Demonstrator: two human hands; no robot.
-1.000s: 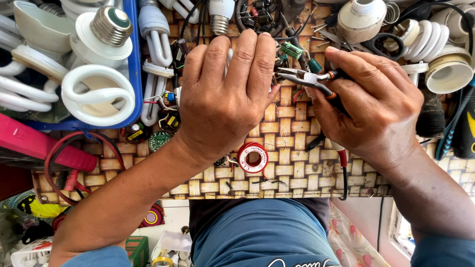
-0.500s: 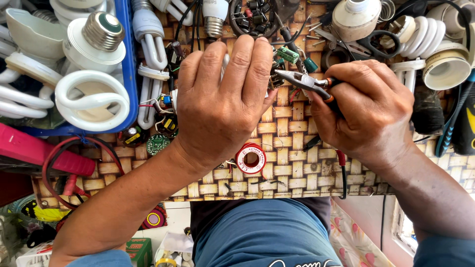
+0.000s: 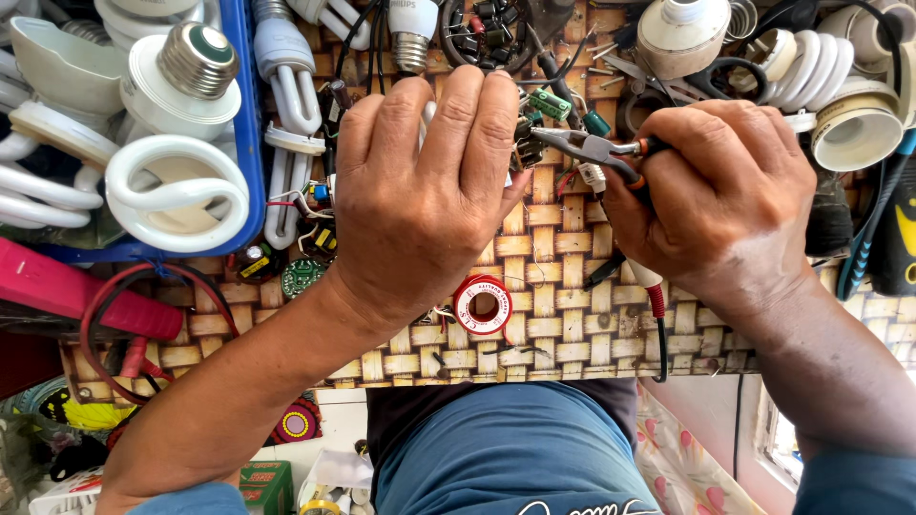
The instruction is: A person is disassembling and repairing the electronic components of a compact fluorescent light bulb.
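I judge the job to be mid-way: my left hand (image 3: 420,191) lies palm-down with its fingers curled over a small part that I cannot make out, pinning it to the woven surface (image 3: 563,286), while my right hand (image 3: 725,191) is clamped around the handles of the needle-nose pliers (image 3: 596,148), whose tips reach in beside the left fingertips; nothing yet looks freed or finished. Room is tight, with the blue tray (image 3: 250,124) of spiral lamps on the left, loose bulbs along the far side, the solder spool (image 3: 482,305) just behind my left wrist, and the near edge close.
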